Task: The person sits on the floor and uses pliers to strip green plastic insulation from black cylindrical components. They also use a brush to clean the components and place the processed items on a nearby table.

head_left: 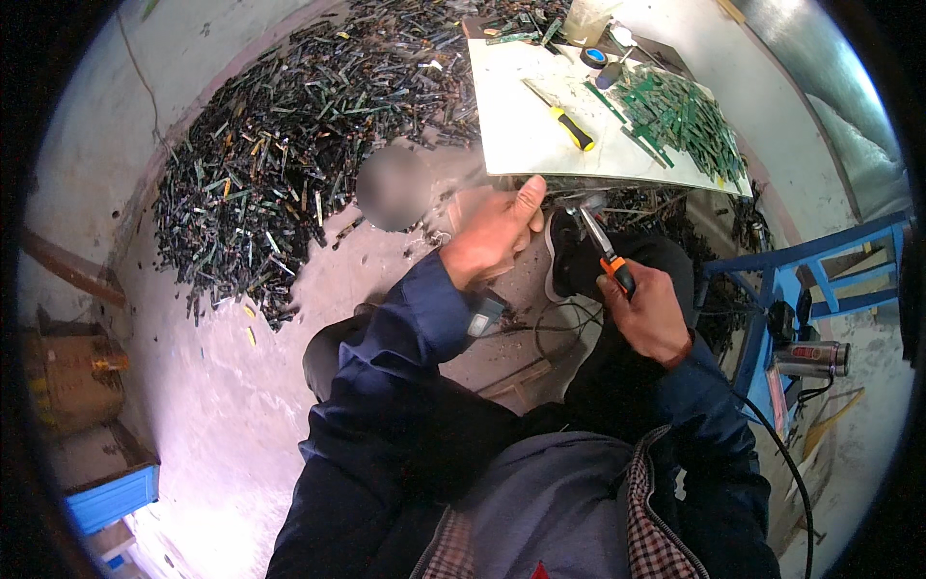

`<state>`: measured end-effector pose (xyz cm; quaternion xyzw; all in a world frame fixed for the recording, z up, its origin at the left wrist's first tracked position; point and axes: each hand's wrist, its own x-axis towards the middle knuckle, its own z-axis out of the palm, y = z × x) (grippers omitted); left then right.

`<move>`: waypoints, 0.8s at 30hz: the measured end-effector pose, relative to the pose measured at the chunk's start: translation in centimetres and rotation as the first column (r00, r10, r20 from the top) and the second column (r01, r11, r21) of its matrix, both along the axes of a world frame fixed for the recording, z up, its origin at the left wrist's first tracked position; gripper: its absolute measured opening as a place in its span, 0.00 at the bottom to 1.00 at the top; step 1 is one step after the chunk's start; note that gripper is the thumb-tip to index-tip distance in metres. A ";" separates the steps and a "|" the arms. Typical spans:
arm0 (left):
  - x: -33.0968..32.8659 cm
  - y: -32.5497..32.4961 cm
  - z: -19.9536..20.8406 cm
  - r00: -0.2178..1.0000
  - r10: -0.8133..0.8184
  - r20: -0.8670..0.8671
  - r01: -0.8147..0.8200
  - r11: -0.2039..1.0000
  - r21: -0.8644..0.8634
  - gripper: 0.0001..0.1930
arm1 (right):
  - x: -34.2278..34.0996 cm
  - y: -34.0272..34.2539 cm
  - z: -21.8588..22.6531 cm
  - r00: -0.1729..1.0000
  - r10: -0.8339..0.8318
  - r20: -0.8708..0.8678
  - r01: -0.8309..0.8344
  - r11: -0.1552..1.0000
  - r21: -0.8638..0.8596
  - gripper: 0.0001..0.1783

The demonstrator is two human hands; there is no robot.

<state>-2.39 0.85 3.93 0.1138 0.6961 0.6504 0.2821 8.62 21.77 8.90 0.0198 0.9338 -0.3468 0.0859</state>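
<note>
My right hand is wrapped round a pair of pliers with orange and black handles. Their metal jaws point up and away, towards the near edge of a white board. To the left, my left hand has its fingers curled in and its thumb raised along them. Whatever it may hold is hidden. On the board lie a yellow and black screwdriver and a heap of narrow green circuit-board strips. A roll of blue tape rests near the board's far edge.
A large heap of dark strips covers the floor at the far left. At the right stands a blue chair with a metal flask beside it. A cable runs down nearby. A cardboard box sits at the left.
</note>
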 end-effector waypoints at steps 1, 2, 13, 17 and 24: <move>0.0 -0.1 0.4 0.999 0.021 0.026 -0.020 1.000 -0.007 0.39 | -0.2 0.3 -0.4 0.995 0.031 -0.095 -0.015 0.986 0.169 0.09; 0.1 -0.1 0.8 0.999 0.030 0.022 -0.030 0.999 0.012 0.39 | -0.4 0.6 -0.9 0.980 0.078 -0.183 -0.013 0.943 0.333 0.09; 0.5 1.7 -0.7 1.000 0.021 -0.012 -0.021 0.999 0.029 0.26 | -3.2 1.3 -2.7 0.936 0.216 -0.278 0.016 0.763 0.646 0.12; 0.3 1.6 -1.9 0.990 0.139 -0.037 -0.129 0.971 0.203 0.20 | -3.6 0.4 -2.1 0.975 0.154 -0.159 -0.036 0.820 0.571 0.09; 0.8 0.9 0.7 0.965 -0.015 0.261 -0.067 0.951 0.303 0.20 | -2.7 -0.1 -0.5 0.948 0.037 0.315 0.039 0.972 -0.232 0.11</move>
